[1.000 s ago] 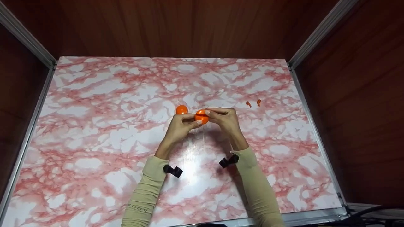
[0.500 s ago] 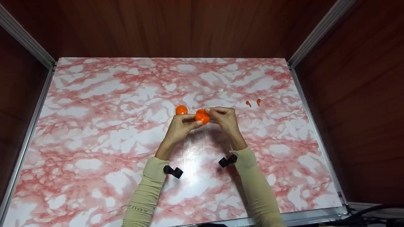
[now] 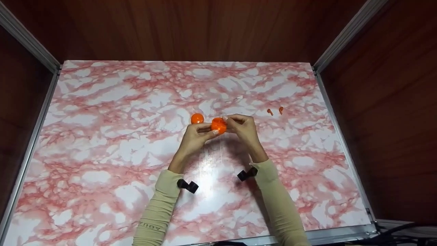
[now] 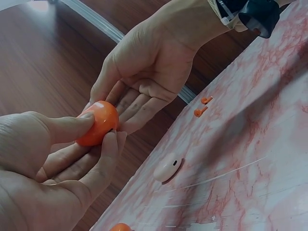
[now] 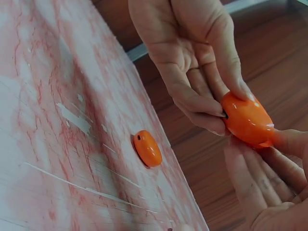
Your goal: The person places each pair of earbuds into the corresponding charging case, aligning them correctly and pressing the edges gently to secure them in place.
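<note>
A glossy orange earbud case (image 3: 219, 126) is held up above the table between both hands. My left hand (image 3: 196, 136) pinches it, thumb on the near face and fingers behind. From the other side, my right hand (image 3: 244, 128) grips its right edge. In the head view its upper part looks darker than the lower part; fingers hide much of the rest. A second orange case (image 5: 148, 149) with a dark slot lies on the table just beyond my left hand. Two orange earbuds (image 4: 206, 100) lie on the table beyond my right hand.
A pale rounded case-like thing (image 4: 168, 167) with a dark slot stands on the marbled table (image 3: 102, 147) in the left wrist view. Brown wood-grain panels (image 3: 191, 30) and metal rails (image 3: 353, 27) border the table. Dark cables (image 3: 399, 229) lie at the lower right.
The dark line across the held case is gone, and its upper part now shows darker orange. My right thumb has shifted slightly. Both arms keep nearly the same place.
</note>
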The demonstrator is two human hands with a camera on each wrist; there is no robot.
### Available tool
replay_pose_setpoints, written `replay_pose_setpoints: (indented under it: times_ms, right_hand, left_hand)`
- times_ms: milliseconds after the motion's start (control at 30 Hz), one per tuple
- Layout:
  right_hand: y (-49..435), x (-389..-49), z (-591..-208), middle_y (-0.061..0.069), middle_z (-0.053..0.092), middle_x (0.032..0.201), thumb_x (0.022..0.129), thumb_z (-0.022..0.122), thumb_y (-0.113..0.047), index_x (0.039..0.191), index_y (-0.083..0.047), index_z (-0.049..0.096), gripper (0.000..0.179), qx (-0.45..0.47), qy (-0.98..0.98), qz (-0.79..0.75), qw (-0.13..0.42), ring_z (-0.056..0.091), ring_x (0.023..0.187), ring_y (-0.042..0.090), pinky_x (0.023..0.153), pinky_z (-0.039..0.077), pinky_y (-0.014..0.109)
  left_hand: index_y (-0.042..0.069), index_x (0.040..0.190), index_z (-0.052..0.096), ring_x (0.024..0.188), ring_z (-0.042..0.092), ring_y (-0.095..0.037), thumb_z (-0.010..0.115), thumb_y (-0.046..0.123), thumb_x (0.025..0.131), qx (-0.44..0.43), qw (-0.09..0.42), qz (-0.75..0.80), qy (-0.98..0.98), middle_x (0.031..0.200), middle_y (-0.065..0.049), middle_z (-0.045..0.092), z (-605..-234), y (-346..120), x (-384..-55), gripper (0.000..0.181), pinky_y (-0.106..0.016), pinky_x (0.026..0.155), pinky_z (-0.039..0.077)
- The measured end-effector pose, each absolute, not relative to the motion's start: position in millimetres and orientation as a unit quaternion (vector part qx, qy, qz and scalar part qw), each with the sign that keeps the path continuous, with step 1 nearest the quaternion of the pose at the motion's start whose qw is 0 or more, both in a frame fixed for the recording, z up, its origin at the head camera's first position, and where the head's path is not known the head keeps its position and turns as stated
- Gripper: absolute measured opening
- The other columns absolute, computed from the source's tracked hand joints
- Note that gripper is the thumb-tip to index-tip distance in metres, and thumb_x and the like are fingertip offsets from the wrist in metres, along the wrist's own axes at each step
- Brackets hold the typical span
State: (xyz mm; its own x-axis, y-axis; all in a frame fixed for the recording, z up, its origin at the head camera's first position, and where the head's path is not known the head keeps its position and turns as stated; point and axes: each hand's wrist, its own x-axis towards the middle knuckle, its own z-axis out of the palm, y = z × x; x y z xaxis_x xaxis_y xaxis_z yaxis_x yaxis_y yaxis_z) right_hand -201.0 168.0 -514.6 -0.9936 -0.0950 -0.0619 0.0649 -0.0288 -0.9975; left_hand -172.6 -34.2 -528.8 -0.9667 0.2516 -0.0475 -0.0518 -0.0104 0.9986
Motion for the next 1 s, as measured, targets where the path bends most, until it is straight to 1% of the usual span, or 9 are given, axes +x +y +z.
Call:
replay_pose_setpoints:
  times_ms: [133, 267, 333, 500, 567, 633, 733, 867, 1000]
  right_hand:
    - [173, -201, -511, 0.006, 0.082, 0.093, 0.100, 0.074, -0.016, 0.112, 0.009, 0.076, 0.027, -0.005, 0.699, -0.713, 0.054, 0.080, 0.083, 0.019, 0.082, 0.069, 0.038]
    - [183, -202, -506, 0.019, 0.080, 0.101, 0.099, 0.075, -0.015, 0.113, 0.012, 0.074, 0.031, -0.004, 0.695, -0.718, 0.029, 0.079, 0.091, 0.025, 0.092, 0.067, 0.049]
    - [190, -203, -505, 0.021, 0.078, 0.103, 0.098, 0.077, -0.016, 0.112, 0.012, 0.074, 0.032, -0.003, 0.700, -0.714, 0.011, 0.078, 0.095, 0.027, 0.094, 0.066, 0.050]
    - [212, -207, -503, 0.004, 0.078, 0.102, 0.095, 0.081, -0.020, 0.111, 0.004, 0.078, 0.029, 0.004, 0.756, -0.653, -0.041, 0.075, 0.095, 0.016, 0.087, 0.067, 0.030]
    - [223, -208, -502, 0.003, 0.077, 0.104, 0.094, 0.081, -0.020, 0.112, 0.002, 0.078, 0.029, 0.006, 0.775, -0.629, -0.059, 0.075, 0.095, 0.012, 0.084, 0.065, 0.023]
    - [233, -210, -501, 0.009, 0.078, 0.109, 0.094, 0.081, -0.019, 0.114, 0.001, 0.078, 0.029, 0.010, 0.784, -0.617, -0.070, 0.074, 0.098, 0.012, 0.082, 0.063, 0.020]
    - [247, -213, -501, 0.019, 0.076, 0.117, 0.094, 0.081, -0.018, 0.116, 0.001, 0.077, 0.029, 0.008, 0.797, -0.598, -0.085, 0.075, 0.106, 0.021, 0.085, 0.061, 0.017]
    - [264, -219, -502, 0.023, 0.076, 0.119, 0.095, 0.080, -0.016, 0.116, -0.001, 0.078, 0.026, 0.000, 0.821, -0.562, -0.104, 0.074, 0.111, 0.033, 0.089, 0.060, 0.019]
    - [278, -227, -504, 0.022, 0.076, 0.121, 0.096, 0.078, -0.017, 0.119, -0.004, 0.078, 0.026, 0.001, 0.849, -0.517, -0.107, 0.074, 0.112, 0.034, 0.093, 0.062, 0.026]
  left_hand:
    - [-0.003, 0.129, 0.072, 0.118, 0.074, -0.035, 0.076, 0.011, 0.097, 0.061, 0.110, 0.705, 0.698, 0.126, -0.024, 0.075, -529, -34, -172, 0.035, -0.026, 0.094, 0.065]
    - [-0.004, 0.128, 0.073, 0.117, 0.074, -0.036, 0.077, 0.011, 0.096, 0.052, 0.108, 0.704, 0.700, 0.125, -0.024, 0.075, -529, -34, -173, 0.035, -0.026, 0.094, 0.065]
    - [-0.004, 0.128, 0.073, 0.117, 0.074, -0.035, 0.077, 0.011, 0.096, 0.049, 0.107, 0.703, 0.701, 0.125, -0.025, 0.075, -529, -34, -172, 0.035, -0.026, 0.094, 0.065]
    - [-0.004, 0.125, 0.074, 0.114, 0.075, -0.032, 0.078, 0.010, 0.096, 0.043, 0.105, 0.706, 0.699, 0.122, -0.025, 0.075, -529, -34, -173, 0.033, -0.021, 0.089, 0.064]
    - [-0.005, 0.125, 0.074, 0.113, 0.076, -0.032, 0.078, 0.009, 0.095, 0.042, 0.107, 0.709, 0.696, 0.122, -0.026, 0.075, -530, -34, -173, 0.033, -0.020, 0.088, 0.064]
    - [-0.005, 0.125, 0.074, 0.113, 0.076, -0.031, 0.078, 0.008, 0.095, 0.040, 0.110, 0.712, 0.692, 0.123, -0.026, 0.074, -531, -34, -173, 0.033, -0.019, 0.088, 0.064]
    - [-0.005, 0.126, 0.073, 0.114, 0.075, -0.032, 0.078, 0.007, 0.095, 0.039, 0.110, 0.715, 0.689, 0.124, -0.026, 0.074, -532, -35, -173, 0.033, -0.020, 0.089, 0.064]
    - [-0.004, 0.127, 0.073, 0.115, 0.075, -0.033, 0.078, 0.008, 0.095, 0.041, 0.107, 0.709, 0.696, 0.125, -0.026, 0.074, -532, -36, -174, 0.034, -0.021, 0.089, 0.064]
    - [-0.003, 0.127, 0.073, 0.116, 0.075, -0.033, 0.078, 0.010, 0.096, 0.041, 0.107, 0.708, 0.697, 0.125, -0.025, 0.074, -531, -36, -174, 0.034, -0.022, 0.090, 0.065]
